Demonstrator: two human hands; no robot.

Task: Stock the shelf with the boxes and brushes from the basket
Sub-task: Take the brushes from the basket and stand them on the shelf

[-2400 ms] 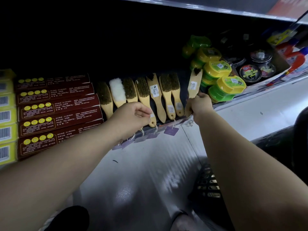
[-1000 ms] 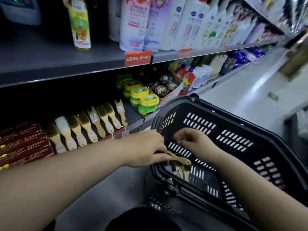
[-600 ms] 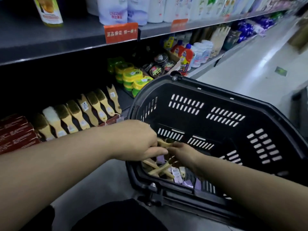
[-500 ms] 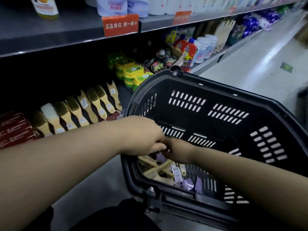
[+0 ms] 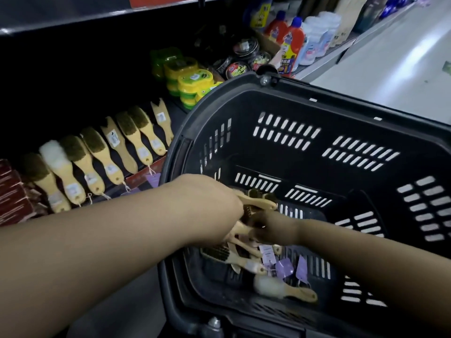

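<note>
Inside the basket [image 5: 353, 132], at its left side, the left hand [image 5: 207, 203] is curled round a wooden brush [image 5: 260, 203], pale handle poking out right past the fingers; more handles look bunched under the palm, but it's blurred. The right hand [image 5: 273, 230] is just right of it, in the same pile with its fingers among the handles. It is smeared and dark, so I cannot tell if it grips or only sorts. Near the hands, loose on the basket floor, are a dark-bristle brush [image 5: 227, 256], a white fluffy brush [image 5: 280, 289] nearest the camera, and purple tags [image 5: 284, 268] on strings. No boxes show in the basket. Left of the basket, the shelf row of brushes [image 5: 109, 152] is already laid side by side, heads far, handles near, tags hanging over the shelf lip [image 5: 144, 175]. Red boxes [image 5: 14, 196] are stacked at the far left. Judgement: boxes probably done, brushes part done, and a handful left to move, with the free shelf space not visible. Handles are pale bare wood, flat, waisted paddle shape, with a hole at the end for string and white stickers on some. Bristles are short, dense and olive-brown; the one white head looks woolly. The basket is rigid black plastic with slotted walls and a rounded rim. Far right on the shelf are glossy yellow-lidded tubs [image 5: 190, 81], round tins [image 5: 238, 69] and red bottles [image 5: 290, 42]
</note>
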